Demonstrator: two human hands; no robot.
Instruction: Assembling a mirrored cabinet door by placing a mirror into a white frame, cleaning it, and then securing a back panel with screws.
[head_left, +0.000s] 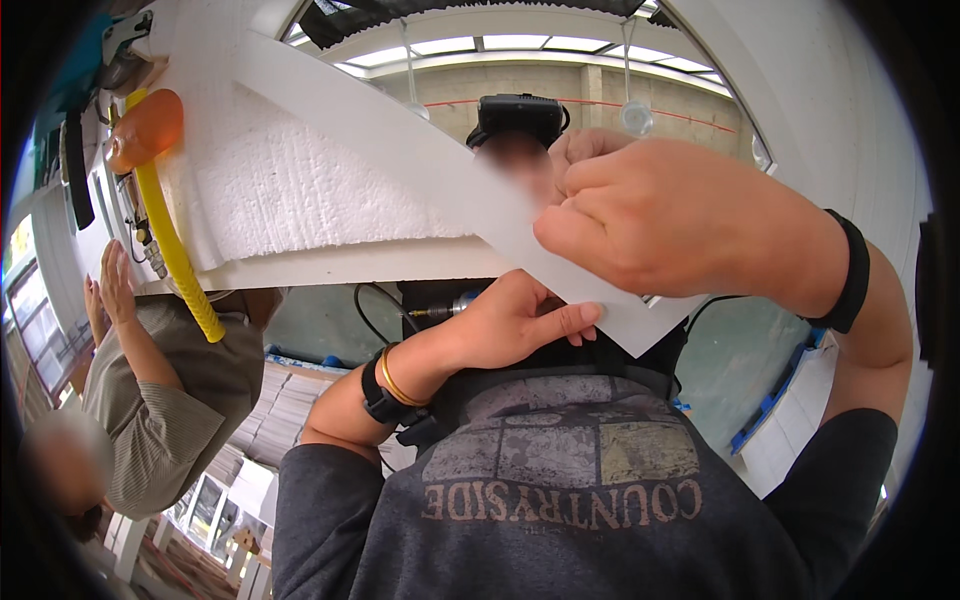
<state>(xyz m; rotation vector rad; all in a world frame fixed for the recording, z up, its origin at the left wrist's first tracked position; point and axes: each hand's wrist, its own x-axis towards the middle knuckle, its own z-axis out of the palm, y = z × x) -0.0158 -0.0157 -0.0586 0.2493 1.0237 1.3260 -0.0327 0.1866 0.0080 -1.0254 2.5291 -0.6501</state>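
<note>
A mirror (520, 75) with a flat white frame (400, 145) lies in front of me, one frame corner pointing at my body and jutting past the table edge. My left hand (515, 325) grips the frame near that corner, thumb on top and fingers curling beneath. Over the glass near the same corner, my right hand (650, 215) is closed, its fingers curled tightly together. Whatever it may hold is hidden. The glass reflects my right hand, a head-worn device and roof windows. Below my left hand, a power tool with a metal tip (440, 312) partly shows.
A white foam pad (300, 190) covers the table left of the mirror. At its left end lie a yellow hose (165, 230), an orange rounded piece (148, 130) and a teal tool (75, 60). A co-worker (165, 400) stands at the left, hands at the table edge.
</note>
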